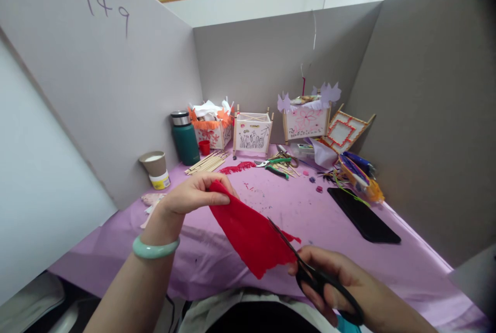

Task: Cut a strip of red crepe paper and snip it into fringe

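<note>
A piece of bright red paper or cloth (248,230) hangs at a slant over the table's front part. My left hand (199,193) pinches its upper left corner between thumb and fingers; a pale green bangle (156,248) circles that wrist. In my right hand (333,276) are black-handled scissors (310,271), with fingers through the loops. Their blades lie against the red sheet's right edge, where a narrow strip sticks out beyond them. The sheet's lower edge is ragged. How far the blades are apart is hard to make out.
Along the back stand a green bottle (186,139), decorated lantern frames (252,134) and bamboo sticks (207,162). Red fringe (237,168) and green-handled pliers (277,165) lie mid-table. At right are a black phone (362,214) and an orange pouch (360,180). Grey partitions (287,54) enclose the table.
</note>
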`<state>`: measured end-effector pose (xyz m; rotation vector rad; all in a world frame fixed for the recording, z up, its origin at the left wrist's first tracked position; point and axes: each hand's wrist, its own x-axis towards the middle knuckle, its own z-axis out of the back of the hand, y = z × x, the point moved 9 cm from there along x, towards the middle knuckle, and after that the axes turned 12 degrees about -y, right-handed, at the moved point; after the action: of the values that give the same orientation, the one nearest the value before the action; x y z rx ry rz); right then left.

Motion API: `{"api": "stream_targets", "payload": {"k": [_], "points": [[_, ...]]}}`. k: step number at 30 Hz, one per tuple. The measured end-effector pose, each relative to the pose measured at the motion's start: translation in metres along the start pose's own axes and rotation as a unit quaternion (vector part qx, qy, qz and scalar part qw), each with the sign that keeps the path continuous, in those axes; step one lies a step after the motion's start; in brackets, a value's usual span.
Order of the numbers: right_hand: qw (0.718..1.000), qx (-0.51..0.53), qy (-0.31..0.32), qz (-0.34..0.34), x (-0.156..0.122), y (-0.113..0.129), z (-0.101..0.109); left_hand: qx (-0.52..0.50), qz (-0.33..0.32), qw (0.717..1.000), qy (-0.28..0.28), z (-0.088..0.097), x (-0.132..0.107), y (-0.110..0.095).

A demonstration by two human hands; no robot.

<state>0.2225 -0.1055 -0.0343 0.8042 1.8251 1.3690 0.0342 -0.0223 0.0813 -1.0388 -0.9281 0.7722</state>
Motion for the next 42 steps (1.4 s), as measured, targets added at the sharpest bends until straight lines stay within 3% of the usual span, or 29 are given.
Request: {"api": "stream_targets", "payload": {"k": [11, 29, 42], "points": [[0.999, 0.009, 0.027, -0.027, -0.001, 0.005, -0.009, -0.007, -0.003, 1.0, 0.013, -0.002, 0.0, 0.0], [0.999, -0.005, 0.031, -0.004, 0.0, 0.022, -0.019, 0.002, 0.004, 0.999, 0.048, -0.016, 0.001, 0.004], [0.999, -0.002, 0.016, 0.033, 0.003, 0.015, -0.011, 0.005, 0.001, 0.999, 0.036, -0.013, 0.003, 0.007]]}}
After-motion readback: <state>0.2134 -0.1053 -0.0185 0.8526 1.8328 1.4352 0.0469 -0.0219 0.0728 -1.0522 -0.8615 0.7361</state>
